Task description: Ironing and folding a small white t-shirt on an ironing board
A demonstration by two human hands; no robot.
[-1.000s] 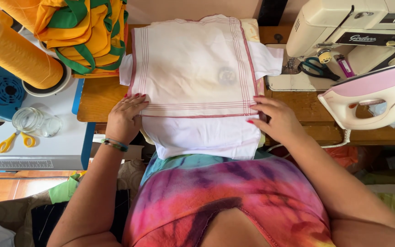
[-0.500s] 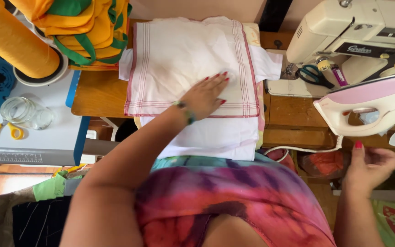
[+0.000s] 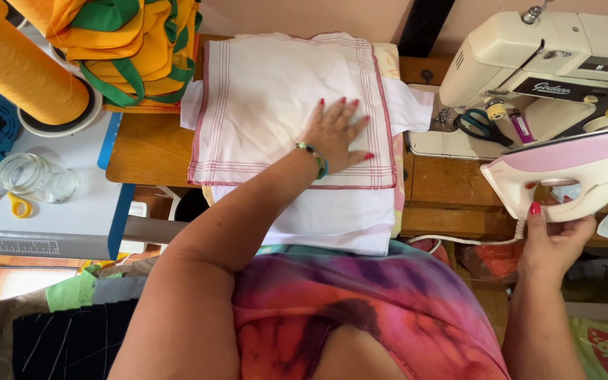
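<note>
My left hand (image 3: 336, 135) lay flat, fingers spread, on the white cloth (image 3: 276, 105) mid-frame; my right hand (image 3: 554, 236) gripped the iron (image 3: 564, 172) at right.

A white cloth (image 3: 276, 105) with thin red border stripes lies flat, folded square, on a white fabric stack at the wooden table's (image 3: 146, 151) back edge. A pink-and-white iron (image 3: 564, 172) stands tilted, soleplate up, over the table's right edge.

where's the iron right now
In the head view the pink and white iron is at the right edge, gripped from below by the right hand, just in front of the cream sewing machine and right of the white cloth.
</note>
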